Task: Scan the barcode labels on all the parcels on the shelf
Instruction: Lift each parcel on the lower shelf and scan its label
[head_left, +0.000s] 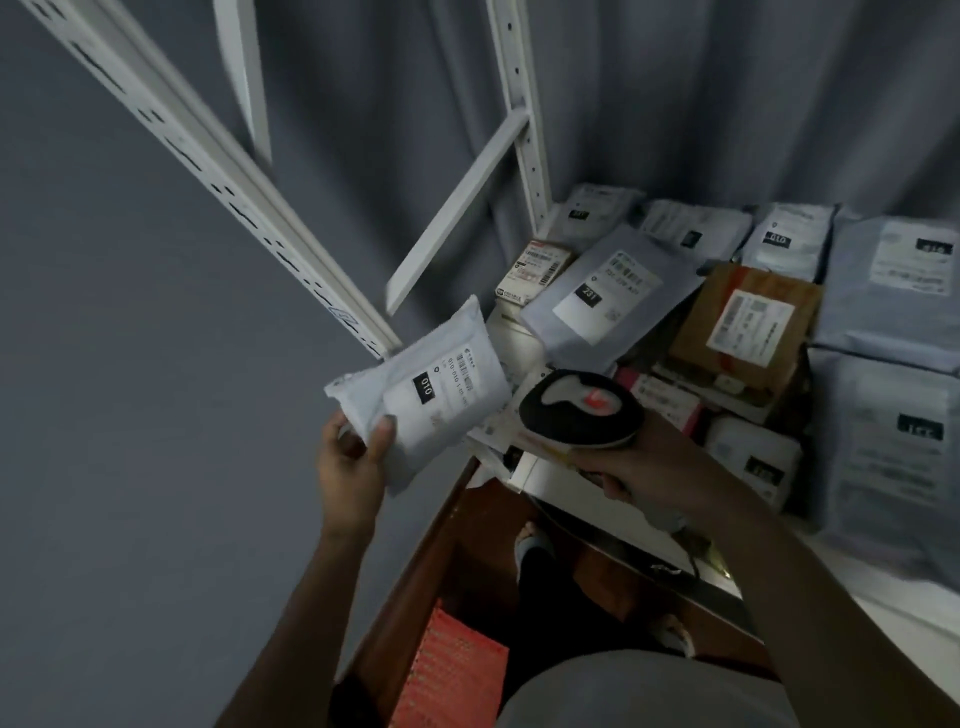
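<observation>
The left hand (349, 457) holds a white poly-mailer parcel (423, 389) up in the air, left of the shelf (904, 587); its grip is closed on the parcel's lower left corner, thumb (382, 439) pressed on the front face and the other fingers curled behind. The parcel is tilted, its printed label (457, 387) turned toward the camera, with a black tag reading 010 beside a barcode strip. Just to the right of it, the right hand (636, 462) has its grip wrapped around the handle of a barcode scanner (579, 408), a black-and-white head with a red-orange patch on top. The scanner head sits close beside the parcel's right edge, apart from it, at about the height of the label. Behind and to the right, the shelf carries a crowded heap of other parcels: a grey mailer marked 231 (605, 293) lying at a slant, a brown cardboard box (743, 332) with a white label, a small white box (535, 270) near the shelf's upright post (522, 104), and several grey bags (883, 457) stacked at the right. A grey curtain (727, 93) hangs behind the rack. Below, an orange mesh item (447, 670) lies on the brown floor (467, 545).
</observation>
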